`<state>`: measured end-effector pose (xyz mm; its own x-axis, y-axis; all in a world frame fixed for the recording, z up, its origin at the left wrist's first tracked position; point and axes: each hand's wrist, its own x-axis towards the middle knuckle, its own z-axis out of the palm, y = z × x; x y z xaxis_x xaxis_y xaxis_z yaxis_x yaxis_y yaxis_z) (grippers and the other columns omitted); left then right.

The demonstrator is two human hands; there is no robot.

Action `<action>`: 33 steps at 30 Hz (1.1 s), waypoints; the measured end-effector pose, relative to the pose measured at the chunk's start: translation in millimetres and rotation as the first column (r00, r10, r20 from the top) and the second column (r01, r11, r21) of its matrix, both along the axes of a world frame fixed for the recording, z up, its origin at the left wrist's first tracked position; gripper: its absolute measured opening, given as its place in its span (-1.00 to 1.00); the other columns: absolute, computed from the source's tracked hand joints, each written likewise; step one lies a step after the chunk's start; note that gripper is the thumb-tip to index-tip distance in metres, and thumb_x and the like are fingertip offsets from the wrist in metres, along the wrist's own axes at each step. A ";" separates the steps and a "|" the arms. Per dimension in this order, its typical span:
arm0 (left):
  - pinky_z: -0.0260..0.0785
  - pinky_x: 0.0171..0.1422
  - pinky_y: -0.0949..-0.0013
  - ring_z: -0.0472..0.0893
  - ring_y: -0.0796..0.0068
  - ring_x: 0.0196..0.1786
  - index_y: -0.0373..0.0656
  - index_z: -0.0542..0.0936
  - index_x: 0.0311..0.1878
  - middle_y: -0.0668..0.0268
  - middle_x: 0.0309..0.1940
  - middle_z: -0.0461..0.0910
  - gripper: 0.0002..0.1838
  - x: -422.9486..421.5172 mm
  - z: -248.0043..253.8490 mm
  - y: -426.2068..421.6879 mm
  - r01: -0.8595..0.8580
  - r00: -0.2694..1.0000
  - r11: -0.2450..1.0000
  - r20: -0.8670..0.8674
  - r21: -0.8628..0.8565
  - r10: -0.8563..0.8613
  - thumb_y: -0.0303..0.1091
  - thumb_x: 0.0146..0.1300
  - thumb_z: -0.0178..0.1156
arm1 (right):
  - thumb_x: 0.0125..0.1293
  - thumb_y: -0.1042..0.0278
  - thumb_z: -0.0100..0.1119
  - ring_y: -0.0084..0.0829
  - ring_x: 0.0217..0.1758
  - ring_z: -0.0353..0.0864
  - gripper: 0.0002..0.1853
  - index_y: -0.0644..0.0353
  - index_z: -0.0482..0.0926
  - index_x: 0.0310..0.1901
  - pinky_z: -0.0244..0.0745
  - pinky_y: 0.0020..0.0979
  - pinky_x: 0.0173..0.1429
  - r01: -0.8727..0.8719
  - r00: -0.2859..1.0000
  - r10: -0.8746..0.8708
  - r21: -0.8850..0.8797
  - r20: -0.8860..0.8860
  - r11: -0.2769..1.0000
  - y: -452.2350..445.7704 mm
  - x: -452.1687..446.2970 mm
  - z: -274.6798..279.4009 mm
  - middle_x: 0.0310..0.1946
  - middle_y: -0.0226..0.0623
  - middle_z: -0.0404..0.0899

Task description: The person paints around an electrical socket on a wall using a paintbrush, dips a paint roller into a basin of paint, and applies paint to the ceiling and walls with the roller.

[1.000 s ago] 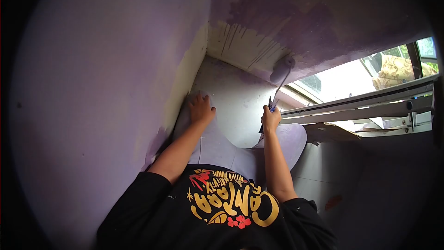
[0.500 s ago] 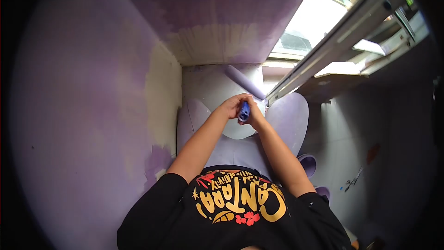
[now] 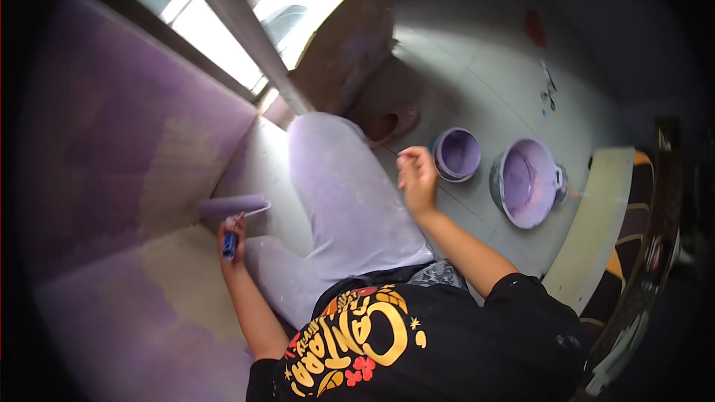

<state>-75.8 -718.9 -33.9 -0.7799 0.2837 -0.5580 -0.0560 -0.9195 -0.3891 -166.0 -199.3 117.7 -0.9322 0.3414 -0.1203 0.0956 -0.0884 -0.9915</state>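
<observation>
A paint roller (image 3: 232, 205) with a purple sleeve and a blue handle is in my left hand (image 3: 234, 240), at the left beside the wall. My fingers wrap round the handle, and the sleeve points toward the wall's lower part. On the other side, my right hand (image 3: 418, 179) is raised beyond my knee with loosely bent fingers and nothing in it. Just right of that hand stands a small purple-stained bucket (image 3: 459, 155). Farther right is a larger bucket (image 3: 527, 184), its inside coated with purple paint.
The wall (image 3: 112, 141) is patchily painted purple. A metal ladder rail (image 3: 231, 18) slants down in front of the bright window. A pink clog (image 3: 402, 119) lies on the tiled floor (image 3: 462, 67). A chair with a patterned seat (image 3: 637, 216) stands at the right.
My view has swung right, bringing the buckets into sight. My right hand has come off the roller and moved toward the buckets, while the left keeps the roller.
</observation>
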 end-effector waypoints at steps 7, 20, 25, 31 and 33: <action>0.72 -0.02 0.34 0.53 0.07 0.24 -0.51 -0.01 0.45 -0.13 0.39 0.20 -0.21 1.2 25.2 1.7 -0.045 0.995 0.998 0.088 0.032 0.042 -0.58 0.25 0.19 | 0.15 0.18 0.38 -0.18 0.12 0.57 -0.08 0.12 0.06 0.48 0.52 -0.08 0.18 0.824 0.456 -0.032 -0.409 0.889 0.392 210.7 48.0 -277.1 0.16 -0.05 0.41; 0.73 -0.05 0.23 0.54 0.05 0.29 -0.26 0.04 0.52 -0.08 0.46 0.15 -0.07 -19.2 26.7 10.0 -0.057 0.926 0.997 0.371 -0.042 0.069 -0.63 0.02 0.20 | 0.15 0.33 0.30 0.00 0.25 0.51 -0.43 0.18 0.42 0.23 0.50 -0.12 0.27 0.065 0.420 -0.818 0.887 0.392 0.458 319.5 101.5 -300.2 0.27 -0.08 0.35; 0.67 0.01 0.20 0.57 0.10 0.24 -0.42 0.17 0.39 -0.02 0.29 0.39 -0.19 -23.1 15.7 -12.9 0.028 0.927 0.977 0.371 -0.213 0.054 -0.61 0.01 0.22 | 0.11 0.27 0.34 -0.06 0.23 0.53 -0.46 0.13 0.50 0.16 0.50 -0.13 0.23 -0.065 0.313 -0.761 0.812 0.568 0.580 386.8 84.4 -269.6 0.22 -0.12 0.41; 0.53 0.09 0.17 0.62 0.29 0.01 -0.37 0.48 0.24 0.12 0.12 0.59 -0.45 -12.0 -8.8 -77.0 0.076 0.901 0.958 0.431 -0.277 0.054 -0.57 0.11 0.27 | 0.00 0.26 0.37 0.02 0.33 0.46 -0.28 0.20 0.42 0.26 0.36 -0.01 0.37 -0.058 0.416 -0.796 0.886 0.440 0.459 411.0 111.0 -369.3 0.19 0.15 0.50; 0.53 0.09 0.17 0.62 0.29 0.01 -0.37 0.46 0.25 0.12 0.13 0.59 -0.43 -14.8 -4.8 -67.9 0.175 0.899 0.978 0.422 -0.110 -0.114 -0.57 0.10 0.27 | 0.01 0.25 0.34 0.12 0.47 0.25 -0.12 0.23 0.22 0.41 0.17 0.00 0.53 -0.071 0.327 -0.773 0.830 0.544 0.554 380.4 108.8 -353.0 0.39 0.18 0.24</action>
